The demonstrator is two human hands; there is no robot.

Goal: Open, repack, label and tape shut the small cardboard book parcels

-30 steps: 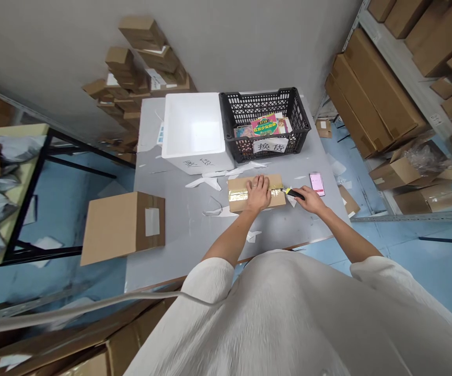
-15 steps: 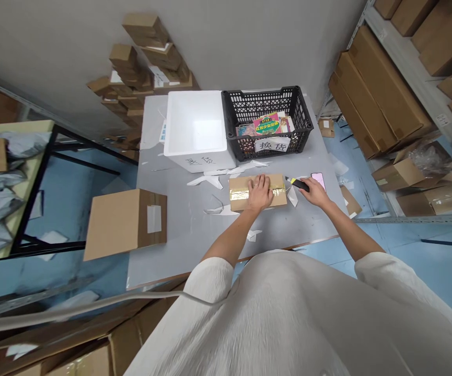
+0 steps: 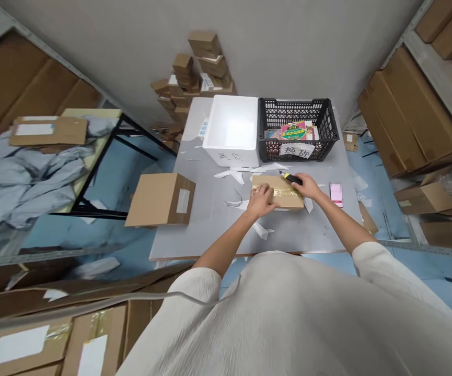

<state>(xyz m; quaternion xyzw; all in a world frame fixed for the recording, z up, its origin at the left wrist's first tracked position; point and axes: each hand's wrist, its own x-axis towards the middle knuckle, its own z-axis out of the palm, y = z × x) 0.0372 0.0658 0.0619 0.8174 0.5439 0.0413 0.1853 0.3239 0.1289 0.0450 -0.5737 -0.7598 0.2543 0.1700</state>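
A taped cardboard box (image 3: pixel 288 197) lies on the grey table in front of me. My left hand (image 3: pixel 262 201) holds its left end, fingers over the top and thumb near the front edge. Clear shiny tape runs along the box's top. My right hand (image 3: pixel 307 187) is closed around a black and yellow utility knife (image 3: pixel 293 178), above the right rear part of the box. The blade points left and away from me. Whether it touches the cardboard, I cannot tell. White paper scraps (image 3: pixel 231 175) lie behind the box and beside it.
Behind the box stand a white foam box (image 3: pixel 231 156) and a black plastic crate (image 3: pixel 298 143) with colourful booklets. A phone (image 3: pixel 336 194) lies at the right. Left is a larger carton (image 3: pixel 153 201). Stacked cartons (image 3: pixel 210 68) line the wall; shelves flank both sides.
My right hand has brought the knife from beside the box's right end to over its rear right. My left hand has slid to the box's left end. The view has turned left.
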